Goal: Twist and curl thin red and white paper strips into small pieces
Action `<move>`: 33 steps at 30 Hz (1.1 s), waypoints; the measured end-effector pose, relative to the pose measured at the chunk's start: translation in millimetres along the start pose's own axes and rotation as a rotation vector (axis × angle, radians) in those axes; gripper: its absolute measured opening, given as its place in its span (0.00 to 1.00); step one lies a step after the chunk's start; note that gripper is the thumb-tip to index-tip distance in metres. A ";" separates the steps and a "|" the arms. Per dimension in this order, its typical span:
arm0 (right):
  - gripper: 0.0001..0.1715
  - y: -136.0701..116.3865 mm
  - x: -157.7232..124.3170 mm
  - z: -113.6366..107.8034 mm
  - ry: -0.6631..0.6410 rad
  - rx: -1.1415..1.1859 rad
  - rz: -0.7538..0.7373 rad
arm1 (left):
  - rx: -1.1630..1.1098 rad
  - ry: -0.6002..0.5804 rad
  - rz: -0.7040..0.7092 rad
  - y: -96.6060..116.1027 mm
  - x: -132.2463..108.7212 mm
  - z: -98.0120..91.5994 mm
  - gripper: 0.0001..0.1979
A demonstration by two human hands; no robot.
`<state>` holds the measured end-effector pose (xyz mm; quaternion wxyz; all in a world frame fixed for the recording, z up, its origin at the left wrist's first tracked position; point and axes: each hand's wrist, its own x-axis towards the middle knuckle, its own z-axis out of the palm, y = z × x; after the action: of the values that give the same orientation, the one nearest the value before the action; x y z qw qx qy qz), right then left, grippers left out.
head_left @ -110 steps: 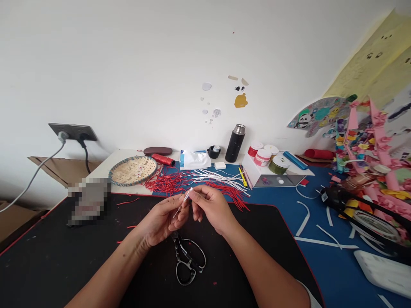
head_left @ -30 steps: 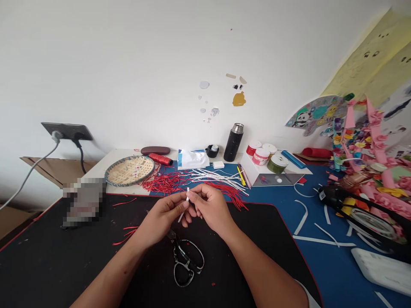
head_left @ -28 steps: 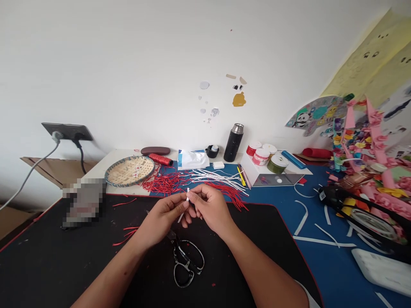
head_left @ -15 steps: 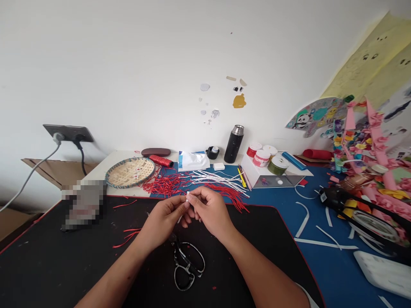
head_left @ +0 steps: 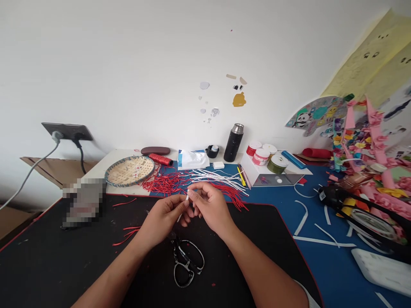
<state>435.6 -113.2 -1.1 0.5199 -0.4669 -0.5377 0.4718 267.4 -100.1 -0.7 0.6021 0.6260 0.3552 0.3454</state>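
A thin white strip (head_left: 188, 196) is pinched between the 2 hands, its short upper end showing at the fingertips and its tail slanting down below the left thumb. The left hand (head_left: 163, 217) is nearly closed, thumb and forefinger pressed together on the strip, the other fingers curled. The right hand (head_left: 212, 210) has its thumb and forefinger closed on the upper end, its other fingers loosely bent. Just below the left hand, scissors (head_left: 183, 255) lie on a black mat (head_left: 58, 265), their blades partly hidden by that hand. Short red pieces (head_left: 130, 234) lie left of the left wrist. Beyond the hands spread a pile of red cord (head_left: 168, 183), a bundle of white strips (head_left: 221, 179) and, nearer the right hand, red strands (head_left: 236, 199). Farther past the left hand sit a woven basket (head_left: 122, 171) and a red spool (head_left: 161, 159); past the right hand, a black bottle (head_left: 233, 144) and 4 tubs (head_left: 261, 156) on a box (head_left: 265, 180).
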 end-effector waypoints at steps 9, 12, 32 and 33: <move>0.19 -0.8 1.0 -0.4 -0.057 0.152 0.074 | 0.002 -0.031 0.018 4.3 -2.9 1.3 0.19; 0.21 -1.6 0.4 -0.5 -0.057 0.205 0.113 | -0.095 -0.053 -0.011 4.6 -3.6 0.0 0.19; 0.14 -0.6 -0.3 0.3 -0.046 -0.039 -0.020 | -0.256 -0.037 -0.156 -0.7 -2.0 -4.4 0.17; 0.13 -0.9 -0.7 0.4 -0.037 -0.069 -0.036 | -0.261 -0.039 -0.166 -0.8 -1.7 -4.6 0.17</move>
<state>435.2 -114.0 -0.3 0.5020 -0.4659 -0.5714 0.4522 262.5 -99.3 -1.3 0.7115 0.5175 0.3461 0.3257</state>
